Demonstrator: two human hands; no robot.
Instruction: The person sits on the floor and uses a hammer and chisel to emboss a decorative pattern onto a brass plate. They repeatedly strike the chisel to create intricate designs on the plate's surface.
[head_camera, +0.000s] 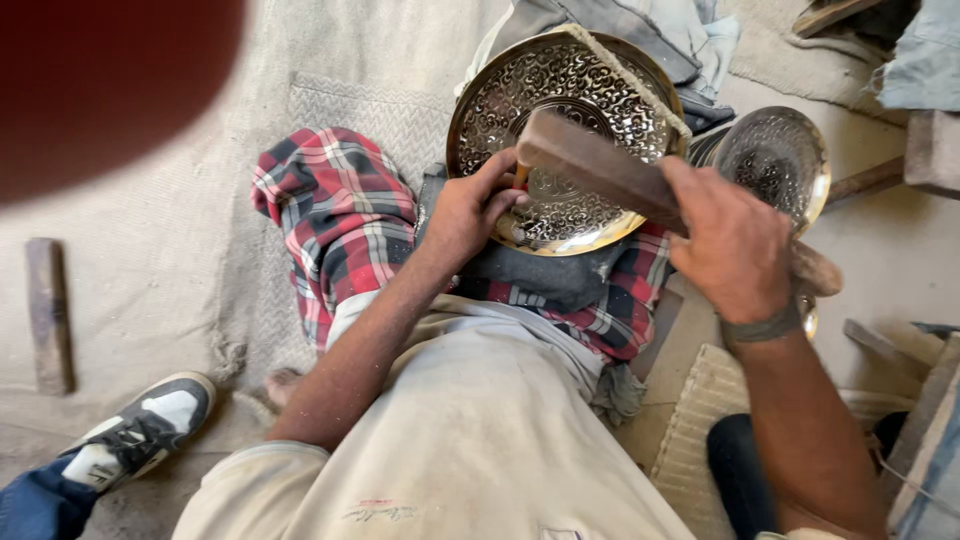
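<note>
Gripping wooden mallet (610, 170) in right hand (735, 245), left hand (470, 210) on engraved brass plate (600, 80)

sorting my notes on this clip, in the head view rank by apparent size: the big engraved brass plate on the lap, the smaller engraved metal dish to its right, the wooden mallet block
1. Big engraved brass plate, plainly largest.
2. Smaller engraved metal dish and wooden mallet block: these look alike in extent, and the right hand hides part of the mallet, so no ranking between them.

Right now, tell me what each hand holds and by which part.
Right hand grips a wooden mallet by its handle end. Left hand pinches a small chisel against the engraved brass plate.
</note>
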